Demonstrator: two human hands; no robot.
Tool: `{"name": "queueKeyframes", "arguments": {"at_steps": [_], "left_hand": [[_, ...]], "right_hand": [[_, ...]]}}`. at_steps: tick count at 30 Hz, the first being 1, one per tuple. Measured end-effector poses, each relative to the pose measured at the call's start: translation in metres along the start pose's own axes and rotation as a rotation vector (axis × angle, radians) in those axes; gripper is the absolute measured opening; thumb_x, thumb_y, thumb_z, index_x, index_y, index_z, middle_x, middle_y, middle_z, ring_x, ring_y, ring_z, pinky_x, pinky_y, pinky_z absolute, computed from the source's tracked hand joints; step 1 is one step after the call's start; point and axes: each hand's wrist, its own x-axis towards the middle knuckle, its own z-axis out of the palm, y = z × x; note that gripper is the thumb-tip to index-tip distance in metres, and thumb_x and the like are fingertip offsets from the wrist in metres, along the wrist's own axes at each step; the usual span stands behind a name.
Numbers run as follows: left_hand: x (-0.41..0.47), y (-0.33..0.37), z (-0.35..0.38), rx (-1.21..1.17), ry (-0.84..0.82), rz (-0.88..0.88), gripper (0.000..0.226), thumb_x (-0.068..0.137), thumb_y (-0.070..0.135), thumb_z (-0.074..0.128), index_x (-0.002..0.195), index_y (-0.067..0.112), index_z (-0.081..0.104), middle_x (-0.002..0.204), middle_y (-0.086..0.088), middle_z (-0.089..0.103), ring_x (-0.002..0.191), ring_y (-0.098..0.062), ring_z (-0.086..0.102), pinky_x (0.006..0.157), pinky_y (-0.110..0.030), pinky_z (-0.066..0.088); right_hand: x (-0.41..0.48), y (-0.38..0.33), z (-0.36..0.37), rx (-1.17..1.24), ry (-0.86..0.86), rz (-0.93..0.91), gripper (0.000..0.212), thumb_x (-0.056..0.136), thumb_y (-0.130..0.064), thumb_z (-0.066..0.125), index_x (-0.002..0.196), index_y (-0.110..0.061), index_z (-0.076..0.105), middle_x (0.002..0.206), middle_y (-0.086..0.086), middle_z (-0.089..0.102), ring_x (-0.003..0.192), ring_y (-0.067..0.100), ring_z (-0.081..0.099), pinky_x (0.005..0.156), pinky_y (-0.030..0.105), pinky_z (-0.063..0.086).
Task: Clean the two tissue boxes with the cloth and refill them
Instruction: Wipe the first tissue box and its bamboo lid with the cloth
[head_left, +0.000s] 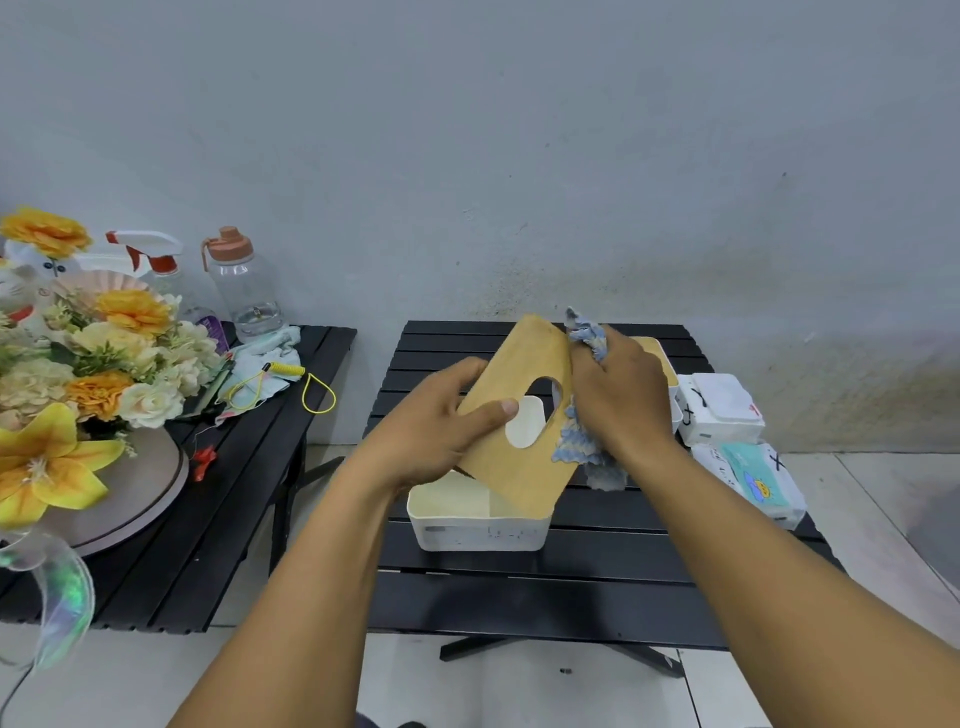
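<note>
A white tissue box (478, 530) stands open and empty on the black slatted table (571, 587). Above it my left hand (441, 426) holds its wooden lid (519, 467) tilted, thumb near the oval slot. My right hand (618, 400) presses a blue and white cloth (582, 441) against the lid's right edge. A second tissue box (667, 369) with its wooden lid on stands behind my right hand, mostly hidden. Two tissue packs lie at the table's right: a white one (722, 408) and one with a teal label (753, 480).
A second black table (171, 545) on the left carries a flower arrangement (88, 358), a spray bottle (156, 260), a clear water bottle (244, 286), a pale cloth and a yellow cord (306, 384). A grey wall rises close behind. Pale floor tiles lie around the tables.
</note>
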Motion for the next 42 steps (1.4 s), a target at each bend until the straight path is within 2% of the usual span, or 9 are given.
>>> {"name": "queueKeyframes", "arguments": {"at_steps": [5,9,12,15,17,28,32,36,42], "left_hand": [[0.015,0.028,-0.018,0.171,-0.138,0.054,0.023,0.098,0.032,0.071,0.121,0.030,0.068,0.111,-0.003,0.072,0.101,-0.032,0.071,0.086,-0.056,0.059],[0.025,0.053,-0.029,0.380,-0.281,0.023,0.024,0.097,0.034,0.072,0.120,0.031,0.069,0.109,0.006,0.075,0.095,-0.020,0.075,0.085,-0.046,0.063],[0.028,0.051,-0.024,0.414,-0.087,0.063,0.021,0.087,0.037,0.082,0.105,0.028,0.076,0.095,0.009,0.076,0.082,-0.008,0.072,0.073,-0.028,0.056],[0.022,0.023,-0.002,-0.144,0.311,0.037,0.029,0.079,0.026,0.089,0.102,0.020,0.072,0.089,0.002,0.079,0.078,-0.010,0.074,0.070,-0.031,0.058],[0.017,0.002,0.017,-0.425,0.384,0.015,0.023,0.089,0.020,0.081,0.107,0.017,0.066,0.093,-0.007,0.081,0.086,-0.023,0.078,0.078,-0.044,0.062],[0.021,0.034,-0.013,0.001,0.211,0.336,0.021,0.101,0.016,0.067,0.122,0.016,0.069,0.092,0.000,0.071,0.076,-0.006,0.062,0.067,-0.020,0.050],[0.026,0.041,-0.007,0.222,0.041,0.332,0.022,0.101,0.023,0.067,0.122,0.021,0.071,0.103,-0.003,0.074,0.088,-0.015,0.068,0.076,-0.028,0.055],[0.032,0.045,-0.001,0.379,-0.091,0.277,0.019,0.098,0.029,0.070,0.117,0.026,0.074,0.106,0.003,0.076,0.098,-0.020,0.070,0.088,-0.048,0.057],[0.026,0.016,0.020,-0.032,0.279,0.185,0.024,0.090,0.028,0.080,0.111,0.021,0.072,0.099,0.006,0.078,0.090,-0.011,0.074,0.077,-0.029,0.062]], "right_hand": [[0.006,-0.007,-0.005,0.042,0.003,-0.016,0.048,0.102,-0.047,0.042,0.060,-0.024,0.045,0.061,-0.005,0.053,0.064,0.017,0.051,0.061,0.033,0.033],[0.004,-0.007,-0.004,0.159,0.002,0.020,0.055,0.097,-0.057,0.048,0.054,-0.025,0.038,0.048,-0.011,0.043,0.056,0.011,0.044,0.058,0.032,0.032],[0.003,-0.006,-0.003,0.204,0.077,0.053,0.054,0.097,-0.056,0.050,0.055,-0.023,0.040,0.048,-0.011,0.043,0.051,0.006,0.041,0.054,0.030,0.031],[0.006,-0.009,0.000,0.311,0.228,0.168,0.050,0.098,-0.055,0.049,0.059,-0.024,0.043,0.055,-0.008,0.045,0.054,0.007,0.044,0.054,0.030,0.031],[0.009,-0.011,0.002,0.336,0.296,0.182,0.042,0.098,-0.055,0.050,0.067,-0.027,0.049,0.061,-0.011,0.050,0.059,0.003,0.049,0.055,0.026,0.034],[0.008,-0.007,-0.006,0.187,0.314,-0.081,0.028,0.103,-0.038,0.047,0.079,-0.027,0.054,0.065,-0.013,0.055,0.062,-0.001,0.052,0.052,0.014,0.034],[-0.003,-0.016,0.003,0.155,0.193,-0.142,0.040,0.102,-0.038,0.048,0.063,-0.033,0.042,0.056,-0.010,0.048,0.055,0.004,0.048,0.052,0.025,0.030],[-0.005,-0.022,0.002,0.206,0.157,-0.142,0.041,0.098,-0.050,0.050,0.064,-0.028,0.046,0.056,-0.009,0.050,0.059,0.002,0.052,0.051,0.017,0.034],[0.008,-0.020,0.001,0.428,0.321,0.105,0.038,0.096,-0.053,0.055,0.067,-0.028,0.052,0.061,-0.012,0.052,0.055,-0.002,0.049,0.054,0.016,0.036]]}}
